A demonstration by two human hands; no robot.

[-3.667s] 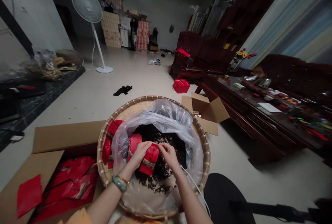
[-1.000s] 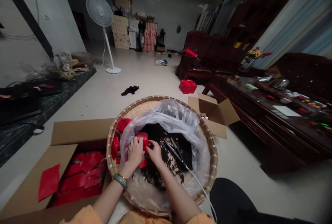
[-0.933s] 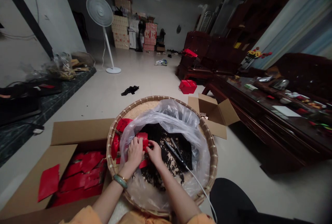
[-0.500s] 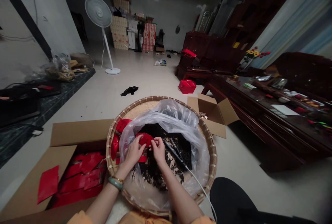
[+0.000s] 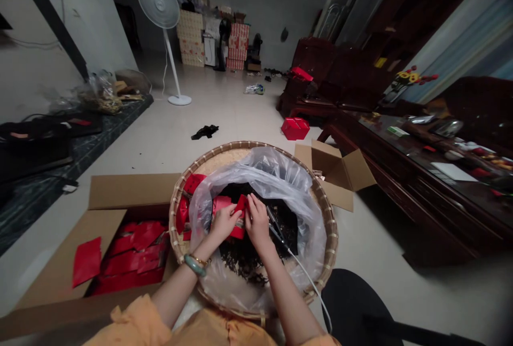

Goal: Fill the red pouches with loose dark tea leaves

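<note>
A round woven basket [image 5: 329, 228] in front of me holds a clear plastic bag [image 5: 276, 177] of dark loose tea leaves [image 5: 240, 258]. My left hand [image 5: 223, 223] and my right hand [image 5: 256, 220] are together inside the bag, both closed on a small red pouch [image 5: 238, 216] held over the leaves. A green bangle [image 5: 194, 265] sits on my left wrist. More red pouches [image 5: 191, 184] lie in the basket's left side, outside the bag. A thin dark tool with a white cable [image 5: 298, 266] rests on the leaves just right of my right hand.
An open cardboard box [image 5: 120, 191] of red pouches sits at my left. A smaller open box [image 5: 340, 167] stands beyond the basket on the right. A dark wooden table [image 5: 404, 175] runs along the right. A standing fan [image 5: 160, 9], a red box [image 5: 294, 128] and stacked cartons stand farther back.
Both hands have stayed on the red pouch inside the bag, turning it and lifting it slightly. The camera has tipped down a little and shifted.
</note>
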